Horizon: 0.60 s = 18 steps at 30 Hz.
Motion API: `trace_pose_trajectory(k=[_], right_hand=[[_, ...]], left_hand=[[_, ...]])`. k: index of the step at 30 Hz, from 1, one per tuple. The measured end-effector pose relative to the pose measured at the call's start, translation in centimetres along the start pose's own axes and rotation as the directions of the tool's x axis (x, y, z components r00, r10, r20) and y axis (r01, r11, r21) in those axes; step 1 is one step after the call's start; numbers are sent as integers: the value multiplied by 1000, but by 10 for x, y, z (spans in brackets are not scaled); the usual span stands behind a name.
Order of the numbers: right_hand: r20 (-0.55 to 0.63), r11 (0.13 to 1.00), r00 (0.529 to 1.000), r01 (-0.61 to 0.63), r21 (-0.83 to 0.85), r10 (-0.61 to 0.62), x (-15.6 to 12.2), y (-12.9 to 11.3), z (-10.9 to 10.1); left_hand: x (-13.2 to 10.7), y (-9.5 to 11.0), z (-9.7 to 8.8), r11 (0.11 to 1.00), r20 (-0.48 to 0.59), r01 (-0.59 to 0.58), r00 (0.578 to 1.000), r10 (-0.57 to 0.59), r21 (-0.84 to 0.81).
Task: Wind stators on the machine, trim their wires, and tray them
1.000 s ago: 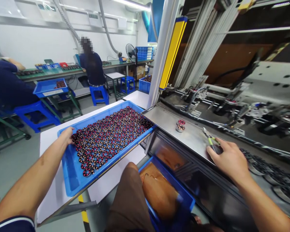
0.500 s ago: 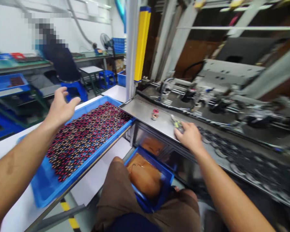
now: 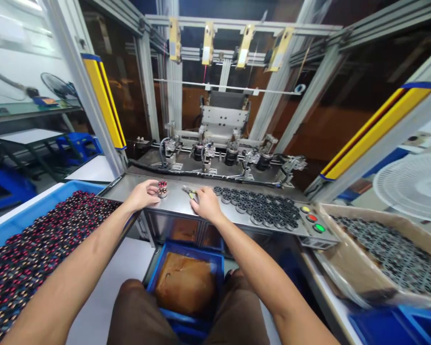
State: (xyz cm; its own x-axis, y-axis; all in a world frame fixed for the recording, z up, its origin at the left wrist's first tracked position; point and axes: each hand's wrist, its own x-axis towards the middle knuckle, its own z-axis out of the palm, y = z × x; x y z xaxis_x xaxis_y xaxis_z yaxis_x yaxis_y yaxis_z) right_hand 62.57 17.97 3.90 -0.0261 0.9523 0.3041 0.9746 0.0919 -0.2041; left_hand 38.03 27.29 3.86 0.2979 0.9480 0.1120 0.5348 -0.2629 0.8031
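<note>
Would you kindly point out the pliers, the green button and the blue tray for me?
Pliers [image 3: 191,194], head view: on the green part of the handles.
Green button [image 3: 319,228], head view: middle of its cap.
Blue tray [image 3: 25,215], head view: on its bare far wall.

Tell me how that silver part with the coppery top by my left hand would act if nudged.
The silver part would probably slide rather than roll, since it seems to sit flat on the shiny metal shelf. Its squat shape makes tipping seem unlikely. Metallic-looking sides and coppery windings suggest it's stiff and perhaps heavy for its size.
</note>
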Motion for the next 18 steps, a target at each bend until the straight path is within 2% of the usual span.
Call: trace_pose_trajectory(k=[7,11,15,18], right_hand=[[24,997,999,36,70,-38,2,2,2],[19,990,999,39,133,-42,1,2,3],[-18,966,999,47,253,-44,2,1,-4],[-95,915,994,90,394,-56,-5,-8,-22]], left_hand=[[-6,3,20,999,-181,-13,983,22,49],[-17,4,22,999,-254,-43,966,42,3],[-39,8,13,986,-322,-109,945,65,-122],[-71,23,5,953,-397,-212,911,113,-216]])
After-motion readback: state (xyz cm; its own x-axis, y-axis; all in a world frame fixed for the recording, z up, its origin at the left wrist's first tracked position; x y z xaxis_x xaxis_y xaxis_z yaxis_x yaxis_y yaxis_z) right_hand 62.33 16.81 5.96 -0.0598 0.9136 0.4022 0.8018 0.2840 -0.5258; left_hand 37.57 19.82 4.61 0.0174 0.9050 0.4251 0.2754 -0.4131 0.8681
